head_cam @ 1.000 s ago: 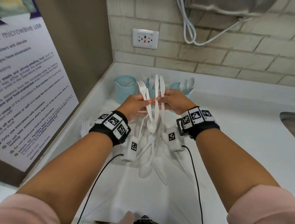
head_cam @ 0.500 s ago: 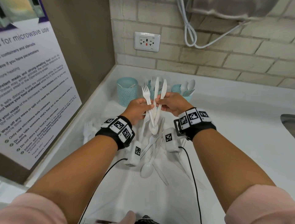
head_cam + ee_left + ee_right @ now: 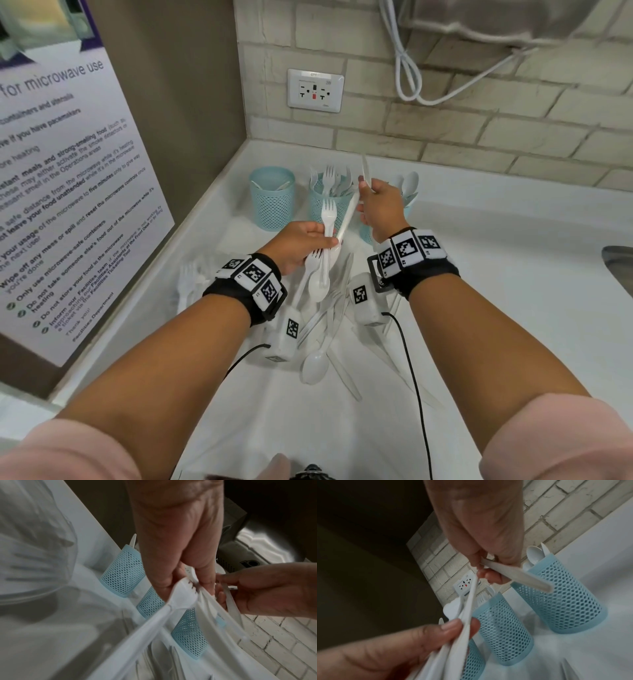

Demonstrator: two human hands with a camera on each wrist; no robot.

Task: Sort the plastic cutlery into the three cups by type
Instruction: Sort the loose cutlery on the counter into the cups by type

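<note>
Three blue mesh cups stand at the back of the white counter [image 3: 496, 274]. The left cup [image 3: 272, 200] holds a few pieces, the middle cup [image 3: 325, 202] holds forks, and the right cup [image 3: 565, 595] holds spoons [image 3: 532, 551]. My left hand [image 3: 325, 245] grips a bundle: an upright fork [image 3: 329, 212], a spoon [image 3: 318, 286] hanging bowl down, and other pieces. My right hand [image 3: 364, 192] is raised in front of the right cup. It pinches a white knife [image 3: 365, 169] pointing up. Its fingers also hold the top of a second knife [image 3: 347, 216], which slants down into the left hand.
A loose pile of white cutlery [image 3: 325, 325] lies under my wrists, with a spoon [image 3: 315, 368] nearest me and forks [image 3: 188, 277] by the left wall. There is a wall outlet [image 3: 315, 89] behind the cups, a poster [image 3: 68, 205] on the left and a sink edge [image 3: 620, 270] far right.
Both hands were together on the upright bundle. My right hand has since moved up and to the right, drawing a knife away from it. The left hand keeps the fork and spoon.
</note>
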